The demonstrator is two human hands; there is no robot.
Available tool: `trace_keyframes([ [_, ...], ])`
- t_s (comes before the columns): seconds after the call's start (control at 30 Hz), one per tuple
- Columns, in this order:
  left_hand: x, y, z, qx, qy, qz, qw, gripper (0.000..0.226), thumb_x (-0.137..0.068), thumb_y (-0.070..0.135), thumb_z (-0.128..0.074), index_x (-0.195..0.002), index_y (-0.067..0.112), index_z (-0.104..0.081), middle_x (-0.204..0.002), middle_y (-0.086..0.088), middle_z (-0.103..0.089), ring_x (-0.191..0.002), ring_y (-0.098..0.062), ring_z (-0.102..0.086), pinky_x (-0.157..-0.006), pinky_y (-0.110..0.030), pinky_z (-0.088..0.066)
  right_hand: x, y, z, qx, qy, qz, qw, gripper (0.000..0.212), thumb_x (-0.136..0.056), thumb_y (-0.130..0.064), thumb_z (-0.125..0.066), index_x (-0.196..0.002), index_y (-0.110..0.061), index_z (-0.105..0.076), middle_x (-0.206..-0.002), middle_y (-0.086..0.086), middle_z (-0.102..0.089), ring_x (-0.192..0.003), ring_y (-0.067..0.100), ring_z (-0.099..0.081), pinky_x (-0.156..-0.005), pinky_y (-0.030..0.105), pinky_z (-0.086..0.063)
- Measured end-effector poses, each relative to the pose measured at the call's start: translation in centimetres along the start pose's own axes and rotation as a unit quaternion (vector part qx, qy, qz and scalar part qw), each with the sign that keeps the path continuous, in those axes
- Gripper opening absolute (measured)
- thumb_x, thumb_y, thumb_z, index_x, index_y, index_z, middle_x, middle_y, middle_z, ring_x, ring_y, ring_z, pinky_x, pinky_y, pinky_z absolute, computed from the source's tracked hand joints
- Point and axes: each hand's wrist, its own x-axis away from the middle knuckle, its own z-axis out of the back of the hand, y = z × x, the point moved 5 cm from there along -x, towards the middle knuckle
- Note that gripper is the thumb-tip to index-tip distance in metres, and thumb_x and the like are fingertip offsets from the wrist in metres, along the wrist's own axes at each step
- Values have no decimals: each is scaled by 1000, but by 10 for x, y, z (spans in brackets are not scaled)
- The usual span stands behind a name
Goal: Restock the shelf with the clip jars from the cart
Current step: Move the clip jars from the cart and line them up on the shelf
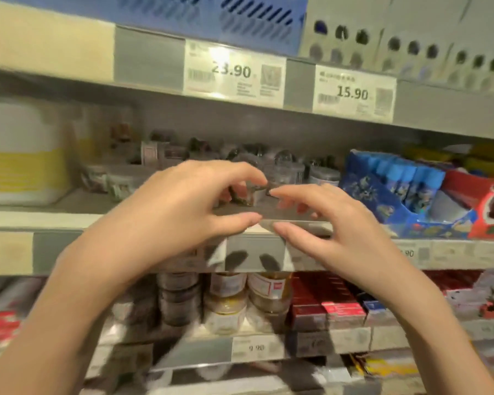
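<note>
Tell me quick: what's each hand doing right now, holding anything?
Left hand: fingers curled round a small clear jar at the shelf edge; the blur leaves the grip unsure.
Right hand: open, fingers spread beside the jar, holding nothing.

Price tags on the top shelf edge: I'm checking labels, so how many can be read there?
2. The 23.90 tag sits above the hands; the 15.90 tag is just right of it. Lower rails carry more tags, mostly blurred or hidden.
</note>
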Motion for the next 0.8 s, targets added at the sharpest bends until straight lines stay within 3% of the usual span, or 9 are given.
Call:
trace_keyframes([
  [0.17,-19,-29,2,-53,-13,70,996,57,-69,62,-47,-123,45,-53,-112,22,-60,-105,-1,-55,-90,-30,-46,-39,19,-5,2,-49,-8,999,52,-79,-66,-45,-120,-36,-56,-114,-20,-61,-107,-1,-53,-91,31,-46],
  [0.27,-35,-48,-1,-53,-40,106,992,48,-78,55,-56,-125,44,-50,-122,23,-51,-114,-3,-48,-96,-22,-38,-65,35,-8,-5,-97,-27,995,45,-81,-54,-57,-124,-43,-50,-116,-24,-55,-111,-6,-45,-97,23,-39],
  [0.37,-46,-61,-6,-66,-70,116,989,43,-85,48,-59,-126,45,-47,-131,22,-47,-120,-4,-44,-102,-26,-35,-83,52,-7,2,-135,-38,990,43,-80,-53,-58,-121,-48,-47,-114,-27,-49,-111,-4,-42,-98,26,-38],
  [0.5,-53,-60,-14,-89,-82,100,988,39,-88,48,-55,-126,44,-47,-128,24,-47,-116,-2,-45,-98,-25,-38,-94,65,-6,32,-171,-22,984,48,-80,-50,-63,-125,-41,-50,-116,-27,-44,-110,-5,-39,-97,26,-36],
  [0.63,-63,-51,-23,-96,-92,75,988,42,-88,49,-54,-128,45,-45,-128,24,-48,-117,-2,-45,-99,-29,-39,-96,76,-5,29,-181,-4,983,49,-79,-43,-68,-125,-33,-53,-114,-23,-45,-101,-10,-39,-84,0,-30],
  [0.8,-64,-50,-30,-88,-99,68,989,49,-87,50,-55,-134,44,-43,-134,27,-44,-123,1,-41,-101,-24,-35,-102,90,-15,34,-184,0,982,60,-80,-43,-69,-134,-31,-47,-132,-16,-45,-112,-6,-37,-88,9,-25],
])
